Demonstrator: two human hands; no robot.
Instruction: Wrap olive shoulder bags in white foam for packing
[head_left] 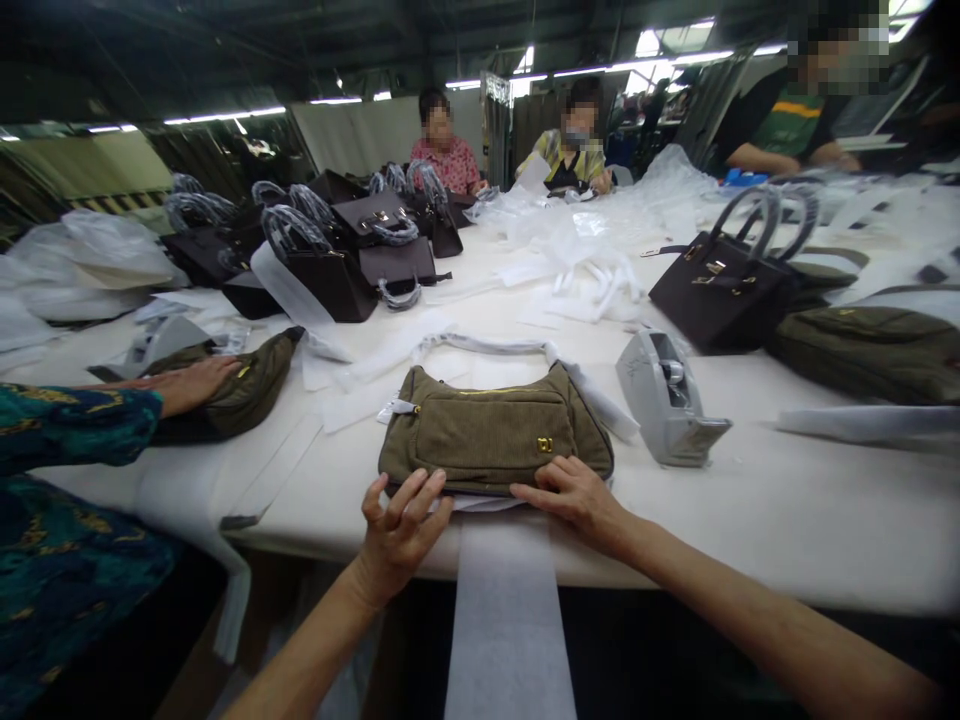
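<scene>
An olive-green shoulder bag (495, 430) with a gold zip and a small gold emblem lies flat on the white table, its wrapped strap curved away at the back. At the bag's lower left edge, my left hand (401, 525) touches it with fingers spread. My right hand (577, 495) rests on the lower right edge below the emblem, its fingers partly stretched out. A long white paper strip (506, 610) runs from beneath the bag over the table's front edge. Neither hand is closed around anything.
A grey tape dispenser (667, 400) stands right of the bag. Dark handbags (322, 270) crowd the back left; another (724, 280) stands right. At left, a co-worker's hand (199, 385) lies on a green bag (255, 385). People sit across the white table (750, 530).
</scene>
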